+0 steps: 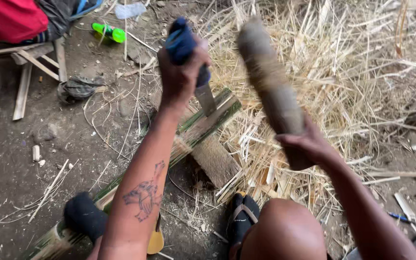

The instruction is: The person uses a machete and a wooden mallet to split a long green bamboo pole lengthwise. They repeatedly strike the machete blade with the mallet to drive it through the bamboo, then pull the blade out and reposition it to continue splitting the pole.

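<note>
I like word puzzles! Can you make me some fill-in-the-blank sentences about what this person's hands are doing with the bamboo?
1. The left hand holds a knife whose handle is wrapped in ____ cloth.
2. The right hand grips a thick wooden ____, raised above the knife.
3. The knife blade is set into the end of a green ____ pole.
4. Behind the hands lies a heap of dry ____.

Missing words: blue; club; bamboo; straw

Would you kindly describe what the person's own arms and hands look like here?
Both arms are bare, with no sleeves, gloves, watch or rings visible. The left forearm carries a dark line tattoo on its inner side. The left hand and right hand show no markings.
</note>
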